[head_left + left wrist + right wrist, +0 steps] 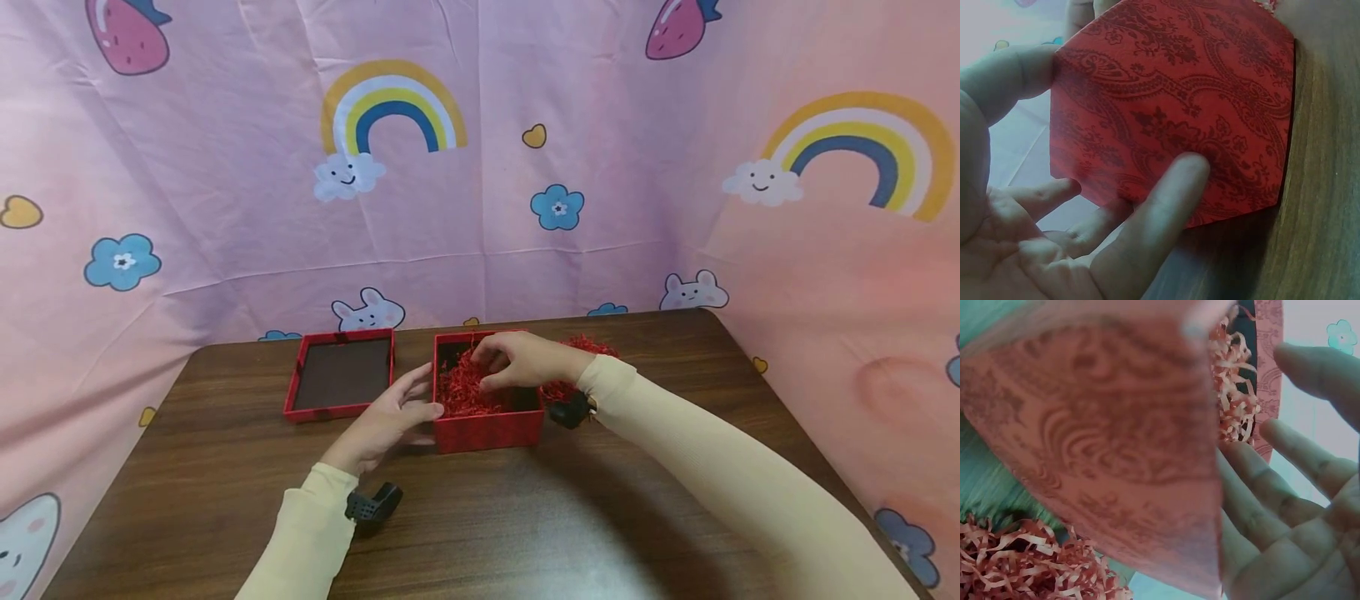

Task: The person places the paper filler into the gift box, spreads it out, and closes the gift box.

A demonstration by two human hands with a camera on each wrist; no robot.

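Observation:
A red patterned box (491, 433), without its lid, stands on the table with red shredded paper (459, 390) inside. My left hand (390, 421) rests against the box's left side, its fingers spread along the wall and the thumb by the near corner. In the left wrist view, a fingertip (1191, 169) touches the patterned wall (1166, 94). From the right, my right hand (521, 360) reaches over the box, fingers loosely bent above the shreds. The right wrist view shows these fingers (1266, 487) past the box's near wall (1116, 425), with no shreds gripped between them.
Left of the box lies its red lid (345, 375), dark inside facing up. Another heap of red shredded paper (592, 346) sits right of the box, partly behind my right wrist. A printed cloth (487, 275) hangs along the table's back edge.

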